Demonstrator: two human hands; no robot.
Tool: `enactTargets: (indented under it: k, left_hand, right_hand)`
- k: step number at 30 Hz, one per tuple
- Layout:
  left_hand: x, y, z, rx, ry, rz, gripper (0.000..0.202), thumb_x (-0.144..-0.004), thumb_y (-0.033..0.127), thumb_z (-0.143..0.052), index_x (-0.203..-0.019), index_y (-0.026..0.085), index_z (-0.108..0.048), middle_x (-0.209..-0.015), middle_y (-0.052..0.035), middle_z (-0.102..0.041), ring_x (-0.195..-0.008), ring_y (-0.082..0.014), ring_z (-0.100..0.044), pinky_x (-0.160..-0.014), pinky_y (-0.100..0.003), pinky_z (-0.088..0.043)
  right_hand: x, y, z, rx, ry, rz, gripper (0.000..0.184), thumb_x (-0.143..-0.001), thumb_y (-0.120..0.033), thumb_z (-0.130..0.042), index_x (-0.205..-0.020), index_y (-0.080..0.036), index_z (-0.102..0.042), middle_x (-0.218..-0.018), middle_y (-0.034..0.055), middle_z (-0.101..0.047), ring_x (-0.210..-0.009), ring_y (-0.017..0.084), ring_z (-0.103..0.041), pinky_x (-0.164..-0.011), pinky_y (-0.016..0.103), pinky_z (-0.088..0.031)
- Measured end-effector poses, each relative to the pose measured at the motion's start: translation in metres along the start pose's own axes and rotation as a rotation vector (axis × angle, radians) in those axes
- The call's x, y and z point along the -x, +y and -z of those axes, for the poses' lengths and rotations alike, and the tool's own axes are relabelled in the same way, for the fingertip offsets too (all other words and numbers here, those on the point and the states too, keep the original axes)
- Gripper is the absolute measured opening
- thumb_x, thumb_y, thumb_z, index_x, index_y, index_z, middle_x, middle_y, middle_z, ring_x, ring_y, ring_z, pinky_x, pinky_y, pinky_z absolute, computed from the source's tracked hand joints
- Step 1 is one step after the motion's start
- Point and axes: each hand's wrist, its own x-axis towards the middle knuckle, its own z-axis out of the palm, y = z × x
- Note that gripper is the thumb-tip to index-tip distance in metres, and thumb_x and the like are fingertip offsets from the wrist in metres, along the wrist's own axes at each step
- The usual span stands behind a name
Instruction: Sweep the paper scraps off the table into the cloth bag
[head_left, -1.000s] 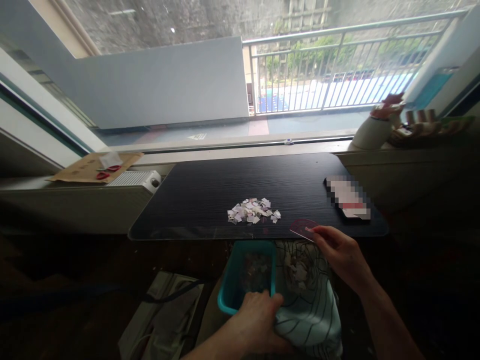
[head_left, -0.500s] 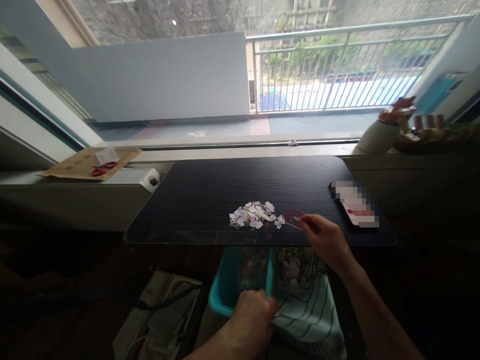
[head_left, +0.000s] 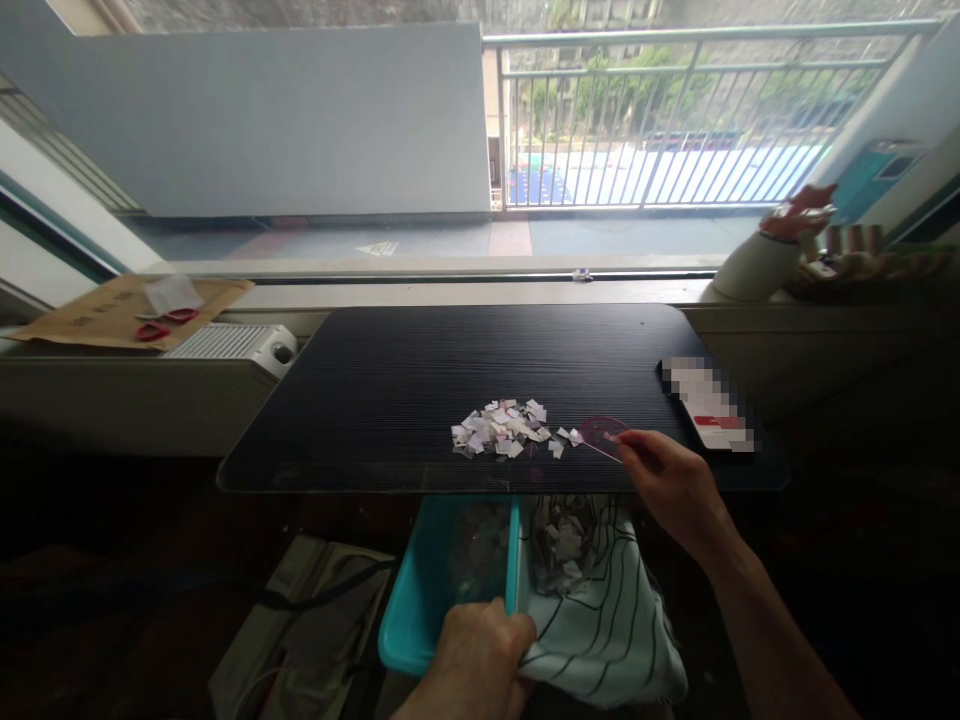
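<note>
A heap of small paper scraps (head_left: pixel 504 428) lies near the front edge of a dark table (head_left: pixel 420 370). My right hand (head_left: pixel 671 485) pinches a thin reddish see-through plastic piece (head_left: pixel 600 433), held flat on the table just right of the heap. Below the table edge my left hand (head_left: pixel 480 660) grips the near rim of a teal plastic bin (head_left: pixel 420 600), which holds some scraps. More scraps rest on a striped cloth (head_left: pixel 607 620) beside the bin.
A flat object (head_left: pixel 709 405) lies on the table's right side. On the left sill rest a brown envelope (head_left: pixel 120 310) with red scissors (head_left: pixel 161 322) and a white heater (head_left: pixel 232 342). Another person's arm (head_left: pixel 757 265) rests on the sill at the right.
My right hand carried the plastic piece left from the table edge up to the scrap heap. The bin, held in my left hand, has shifted left under the table edge.
</note>
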Motion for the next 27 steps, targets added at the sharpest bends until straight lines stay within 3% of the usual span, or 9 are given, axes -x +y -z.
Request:
enactTargets:
  k: [9, 15, 27]
  left_hand:
    - [0.003, 0.002, -0.002, -0.019, 0.019, 0.001, 0.009, -0.073, 0.022, -0.054, -0.078, 0.020, -0.061, -0.082, -0.0070, -0.067, -0.079, -0.0272, -0.062, -0.066, -0.033, -0.044]
    - [0.003, 0.002, -0.006, -0.034, 0.113, -0.027, 0.009, -0.077, 0.024, -0.052, -0.077, 0.021, -0.061, -0.077, -0.0052, -0.066, -0.075, -0.0247, -0.063, -0.064, -0.030, -0.044]
    - [0.005, 0.006, -0.008, -0.038, 0.155, -0.022, 0.007, -0.076, 0.028, -0.058, -0.074, 0.021, -0.060, -0.076, -0.0032, -0.066, -0.073, -0.0230, -0.062, -0.062, -0.028, -0.042]
  right_hand:
    - [0.008, -0.002, 0.003, -0.028, -0.063, 0.013, 0.018, -0.083, -0.031, -0.052, -0.088, -0.020, -0.066, -0.086, 0.0038, -0.068, -0.075, 0.017, -0.062, -0.068, 0.028, -0.046]
    - [0.008, -0.008, 0.001, -0.011, -0.113, 0.054, 0.016, -0.083, -0.029, -0.053, -0.086, -0.020, -0.066, -0.082, 0.0031, -0.068, -0.070, 0.016, -0.061, -0.067, 0.028, -0.046]
    - [0.004, -0.007, -0.006, -0.014, -0.096, 0.099, 0.018, -0.082, -0.028, -0.052, -0.086, -0.019, -0.067, -0.082, 0.0035, -0.069, -0.072, 0.016, -0.062, -0.067, 0.027, -0.046]
